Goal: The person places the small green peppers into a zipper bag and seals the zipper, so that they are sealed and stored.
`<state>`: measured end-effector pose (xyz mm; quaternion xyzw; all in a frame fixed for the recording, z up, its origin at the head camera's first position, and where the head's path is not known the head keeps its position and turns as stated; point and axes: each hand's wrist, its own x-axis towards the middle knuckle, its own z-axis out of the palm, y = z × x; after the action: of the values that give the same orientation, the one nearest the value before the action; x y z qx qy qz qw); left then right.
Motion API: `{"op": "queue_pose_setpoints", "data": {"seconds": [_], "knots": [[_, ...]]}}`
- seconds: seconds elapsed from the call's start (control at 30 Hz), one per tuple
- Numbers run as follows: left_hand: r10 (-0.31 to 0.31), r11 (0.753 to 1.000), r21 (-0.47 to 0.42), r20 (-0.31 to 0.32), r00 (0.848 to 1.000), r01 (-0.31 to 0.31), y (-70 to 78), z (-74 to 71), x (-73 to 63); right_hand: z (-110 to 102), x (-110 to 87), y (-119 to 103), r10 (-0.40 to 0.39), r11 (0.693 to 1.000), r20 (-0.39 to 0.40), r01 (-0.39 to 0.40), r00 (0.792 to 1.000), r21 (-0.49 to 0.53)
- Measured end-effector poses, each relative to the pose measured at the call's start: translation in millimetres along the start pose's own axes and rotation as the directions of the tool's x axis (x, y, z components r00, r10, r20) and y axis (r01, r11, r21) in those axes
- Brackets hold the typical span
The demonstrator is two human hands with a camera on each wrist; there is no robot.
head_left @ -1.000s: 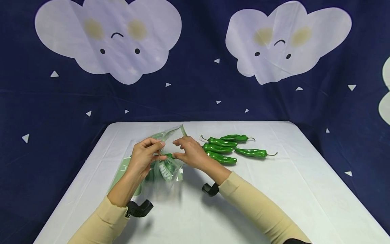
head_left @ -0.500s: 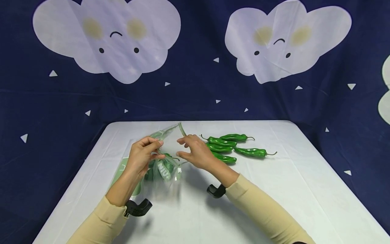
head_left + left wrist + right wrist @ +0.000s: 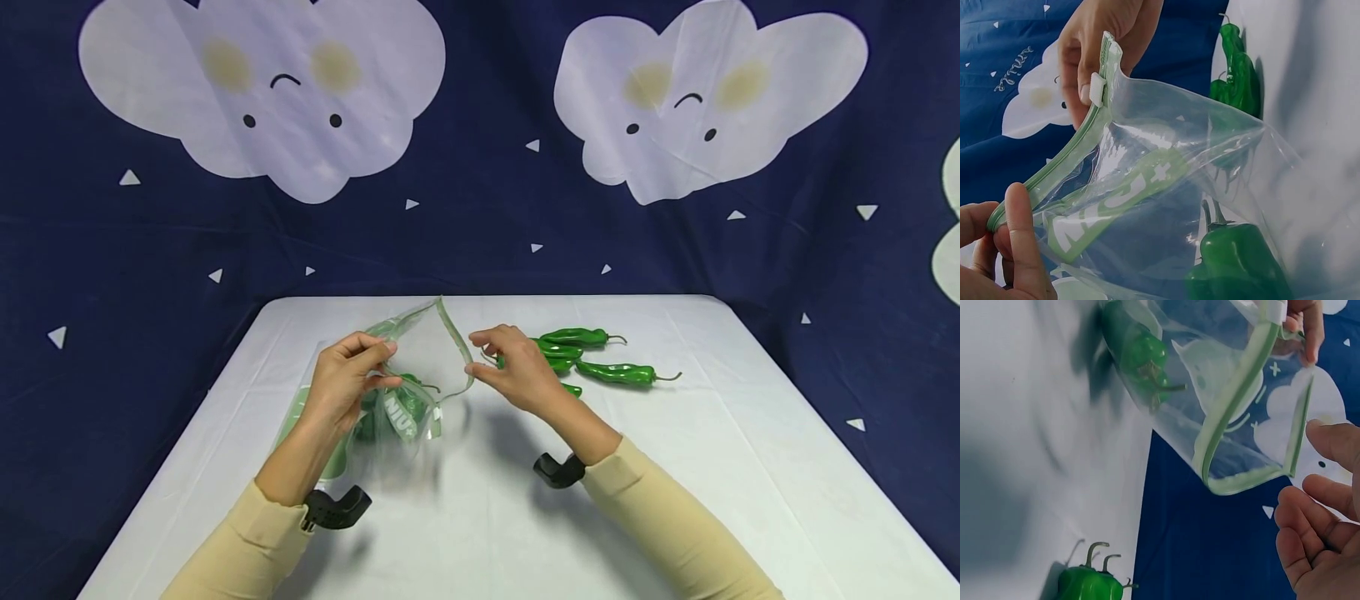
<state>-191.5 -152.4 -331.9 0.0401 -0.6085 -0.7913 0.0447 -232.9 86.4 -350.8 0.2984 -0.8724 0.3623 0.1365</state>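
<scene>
My left hand (image 3: pixel 345 383) pinches the green rim of a clear zip bag (image 3: pixel 1154 103), fingers and thumb around the edge. The bag's mouth gapes toward the right, and a white slider (image 3: pixel 1097 89) sits on its zip strip. Green peppers (image 3: pixel 1241 262) with stems show through the clear plastic. My right hand (image 3: pixel 517 367) is beside the mouth's right edge, thumb and fingers spread and loosely bent. In the right wrist view a gap shows between the right fingertips (image 3: pixel 1291 500) and the rim (image 3: pixel 1300 425); the thumb is very near it.
Several green peppers (image 3: pixel 618 376) lie in a cluster on the white table (image 3: pixel 675 483), right of the bag and partly behind my right hand. A dark blue cloth (image 3: pixel 495 208) with clouds hangs behind the table.
My right hand has moved right, away from my left hand. The bag's mouth has spread wider, showing more of its far rim. My left hand has shifted only slightly.
</scene>
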Motion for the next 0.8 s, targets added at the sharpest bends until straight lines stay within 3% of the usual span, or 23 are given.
{"op": "queue_pose_setpoints", "data": {"seconds": [0.57,0.8], "knots": [[0.015,1.0,0.007,-0.01,1.0,-0.015,2.5,-2.7,-0.1,-20.2,-17.9,25.9,0.154,0.987,-0.021,-0.152,0.988,0.06],[0.013,1.0,0.01,-0.002,1.0,-0.013,5.7,-3.1,-1.2,-27.0,-25.0,43.4,0.266,0.96,0.024,-0.267,0.964,0.081]]}}
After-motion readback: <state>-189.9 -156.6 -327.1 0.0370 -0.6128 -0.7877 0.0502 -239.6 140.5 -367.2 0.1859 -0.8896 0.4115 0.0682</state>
